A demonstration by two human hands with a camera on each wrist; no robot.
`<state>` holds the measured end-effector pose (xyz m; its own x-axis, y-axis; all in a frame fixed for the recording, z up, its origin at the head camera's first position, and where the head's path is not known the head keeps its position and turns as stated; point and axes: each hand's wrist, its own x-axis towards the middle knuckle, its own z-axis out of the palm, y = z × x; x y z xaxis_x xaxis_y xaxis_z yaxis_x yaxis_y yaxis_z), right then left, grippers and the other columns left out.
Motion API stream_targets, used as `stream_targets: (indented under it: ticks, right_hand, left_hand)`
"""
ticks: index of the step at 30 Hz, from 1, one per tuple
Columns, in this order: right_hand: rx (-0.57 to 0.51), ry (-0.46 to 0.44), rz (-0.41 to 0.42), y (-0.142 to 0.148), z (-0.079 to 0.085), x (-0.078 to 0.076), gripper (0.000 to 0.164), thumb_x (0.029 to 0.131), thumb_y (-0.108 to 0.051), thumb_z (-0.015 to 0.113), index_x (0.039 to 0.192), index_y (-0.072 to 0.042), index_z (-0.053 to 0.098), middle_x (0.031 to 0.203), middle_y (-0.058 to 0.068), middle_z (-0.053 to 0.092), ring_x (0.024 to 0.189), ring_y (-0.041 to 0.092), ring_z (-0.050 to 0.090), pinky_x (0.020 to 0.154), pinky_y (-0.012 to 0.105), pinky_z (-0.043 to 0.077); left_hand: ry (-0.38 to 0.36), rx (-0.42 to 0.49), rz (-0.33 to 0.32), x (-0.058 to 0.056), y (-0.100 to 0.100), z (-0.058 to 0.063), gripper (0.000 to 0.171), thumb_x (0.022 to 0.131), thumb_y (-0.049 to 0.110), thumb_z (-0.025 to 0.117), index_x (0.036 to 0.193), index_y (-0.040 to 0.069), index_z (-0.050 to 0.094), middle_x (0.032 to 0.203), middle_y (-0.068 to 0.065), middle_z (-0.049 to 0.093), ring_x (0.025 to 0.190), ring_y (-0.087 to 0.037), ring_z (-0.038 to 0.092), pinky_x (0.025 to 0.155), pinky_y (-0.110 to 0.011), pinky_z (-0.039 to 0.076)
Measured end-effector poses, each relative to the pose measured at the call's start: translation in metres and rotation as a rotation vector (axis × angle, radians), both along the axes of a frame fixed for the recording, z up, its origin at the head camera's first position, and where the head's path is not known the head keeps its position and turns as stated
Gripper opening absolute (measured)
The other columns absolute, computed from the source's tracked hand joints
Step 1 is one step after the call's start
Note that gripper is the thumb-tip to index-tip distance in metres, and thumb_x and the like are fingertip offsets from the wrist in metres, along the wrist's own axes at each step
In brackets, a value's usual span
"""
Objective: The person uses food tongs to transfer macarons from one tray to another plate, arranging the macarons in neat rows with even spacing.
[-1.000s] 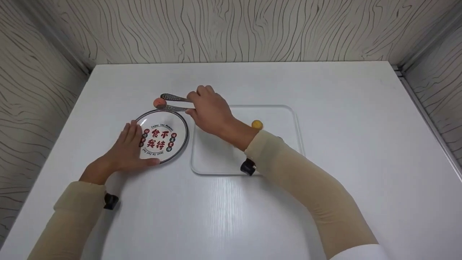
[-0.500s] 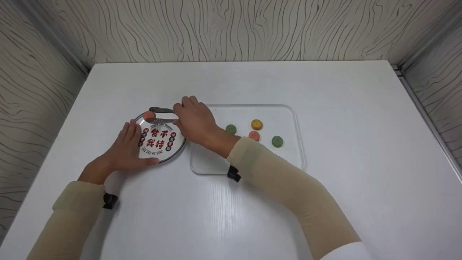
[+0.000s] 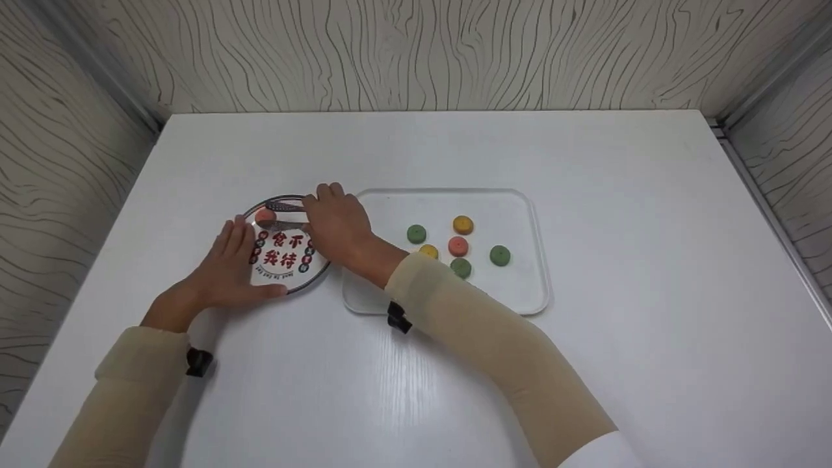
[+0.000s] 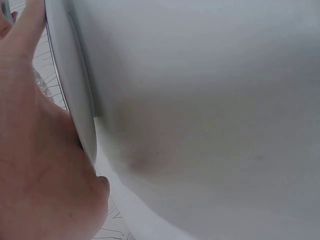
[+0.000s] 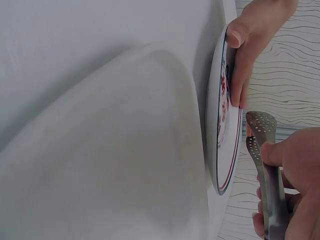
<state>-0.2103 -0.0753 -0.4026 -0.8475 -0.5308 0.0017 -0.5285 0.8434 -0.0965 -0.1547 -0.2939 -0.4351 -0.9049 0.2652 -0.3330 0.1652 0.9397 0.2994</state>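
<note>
In the head view, my right hand [image 3: 339,224] grips a pair of metal food tongs [image 3: 284,225] over the far side of a round white plate [image 3: 312,276] with red lettering. A small pink-orange round piece [image 3: 265,216] sits at the perforated tong heads, over the plate's far left part. The right wrist view shows the tongs [image 5: 270,185] above the plate [image 5: 232,150], with only a sliver of the piece between the heads. My left hand [image 3: 221,273] rests along the plate's left rim, fingers straight and thumb out at the near edge.
A clear rectangular tray [image 3: 541,260] lies right of the plate, partly under my right forearm. On it are several small round pieces, among them a yellow piece [image 3: 463,225], a pink piece [image 3: 457,246] and a green piece [image 3: 500,255]. A patterned wall [image 3: 416,58] stands behind the table.
My right hand has moved left and nearer with the tongs, bringing the pink-orange piece from beyond the plate's far rim to over the plate. My left hand has stayed on the rim.
</note>
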Motion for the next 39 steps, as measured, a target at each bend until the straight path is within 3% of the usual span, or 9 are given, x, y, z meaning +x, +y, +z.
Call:
stream_targets:
  ticks: [15, 39]
  right_hand:
    - [0.026, -0.026, -0.037, -0.010, -0.015, 0.001, 0.042, 0.105, -0.038, 0.056, 0.139, -0.012, 0.059, 0.128, 0.006, 0.057, 0.119, 0.019, 0.050, 0.092, 0.031, 0.050]
    - [0.059, 0.007, -0.039, -0.009, -0.017, 0.004, 0.047, 0.104, -0.041, 0.057, 0.140, -0.010, 0.058, 0.128, 0.007, 0.056, 0.118, 0.020, 0.050, 0.094, 0.032, 0.050]
  left_hand:
    - [-0.024, 0.024, 0.009, 0.000, -0.001, -0.001, 0.135, 0.082, 0.074, 0.065, 0.155, -0.015, -0.006, 0.163, -0.031, -0.020, 0.150, -0.047, -0.020, 0.121, -0.063, 0.000]
    - [-0.012, 0.037, 0.003, 0.001, 0.000, 0.002, 0.133, 0.083, 0.072, 0.066, 0.154, -0.017, -0.002, 0.162, -0.034, -0.017, 0.150, -0.050, -0.017, 0.120, -0.065, 0.001]
